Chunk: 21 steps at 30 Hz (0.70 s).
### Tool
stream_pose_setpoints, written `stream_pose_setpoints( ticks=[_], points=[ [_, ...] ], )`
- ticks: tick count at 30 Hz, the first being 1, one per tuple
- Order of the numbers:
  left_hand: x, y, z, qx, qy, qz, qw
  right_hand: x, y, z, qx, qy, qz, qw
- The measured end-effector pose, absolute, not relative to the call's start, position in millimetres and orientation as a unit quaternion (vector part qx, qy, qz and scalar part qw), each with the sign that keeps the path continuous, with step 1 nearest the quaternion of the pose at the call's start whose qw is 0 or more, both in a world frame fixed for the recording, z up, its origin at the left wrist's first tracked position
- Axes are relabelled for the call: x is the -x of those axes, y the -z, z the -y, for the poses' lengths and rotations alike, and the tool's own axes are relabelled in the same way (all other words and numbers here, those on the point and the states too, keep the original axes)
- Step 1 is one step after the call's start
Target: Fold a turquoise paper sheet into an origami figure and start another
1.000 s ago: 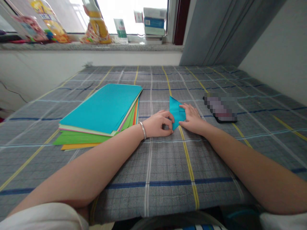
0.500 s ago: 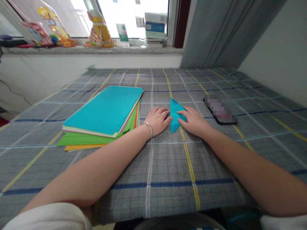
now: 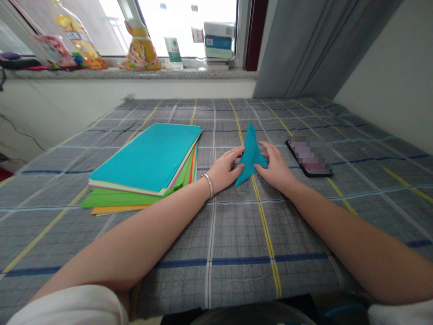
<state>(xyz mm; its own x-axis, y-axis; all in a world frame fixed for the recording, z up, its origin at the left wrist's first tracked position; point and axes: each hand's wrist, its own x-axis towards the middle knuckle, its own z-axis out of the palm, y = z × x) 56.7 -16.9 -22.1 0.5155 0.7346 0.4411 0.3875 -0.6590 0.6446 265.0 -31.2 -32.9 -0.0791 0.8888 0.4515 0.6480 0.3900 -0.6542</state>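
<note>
A folded blue sheet of paper (image 3: 251, 153) stands partly raised off the cloth, its pointed tip up and its flaps spread. My left hand (image 3: 226, 168), with a silver bangle at the wrist, grips its left edge between thumb and fingers. On the other side my right hand (image 3: 275, 167) holds the right flap, thumb in front and fingertips behind, partly hidden by the paper. Left of my hands lies a stack of coloured paper (image 3: 149, 155), blue on top, with green and orange sheets sticking out below.
A phone (image 3: 309, 155) with a blurred screen lies right of my right hand. The checked cloth (image 3: 189, 280) covers the table. Behind it, the windowsill (image 3: 189, 74) carries a juice bottle (image 3: 81, 38), a yellow container (image 3: 145, 47) and stacked boxes (image 3: 218, 43). A grey curtain (image 3: 297, 45) hangs at right.
The blue paper lay flatter as a triangle under my hands; now it is lifted and opened, with its tip higher. My right hand has shifted slightly right, its fingers moving to the flap's outer side.
</note>
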Motion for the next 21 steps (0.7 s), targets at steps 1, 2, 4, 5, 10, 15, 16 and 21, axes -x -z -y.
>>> stream_pose_setpoints(
  ticks=[1, 2, 4, 5, 10, 15, 16, 21],
  points=[
    [-57, 22, 18, -0.83, -0.384, -0.312, 0.258, -264, 34, 31, 0.524, -0.177, 0.707, 0.441],
    [-57, 22, 19, -0.826, -0.399, -0.291, 0.27, -264, 36, 30, 0.513, -0.21, 0.694, 0.46],
    [-57, 20, 21, -0.829, -0.411, -0.26, 0.276, -262, 37, 28, 0.485, -0.26, 0.677, 0.489],
    [-57, 18, 22, -0.834, -0.412, -0.248, 0.269, -261, 38, 27, 0.47, -0.276, 0.674, 0.499],
    [-56, 11, 27, -0.855, -0.411, -0.206, 0.237, -258, 31, 31, 0.419, -0.301, 0.683, 0.517],
    [-57, 8, 34, -0.85, -0.39, -0.222, 0.276, -254, 19, 42, 0.458, -0.279, 0.707, 0.461],
    [-57, 8, 34, -0.851, -0.383, -0.227, 0.278, -254, 17, 43, 0.465, -0.28, 0.706, 0.455],
    [-56, 6, 33, -0.857, -0.349, -0.246, 0.288, -253, 18, 45, 0.473, -0.275, 0.707, 0.448]
  ],
)
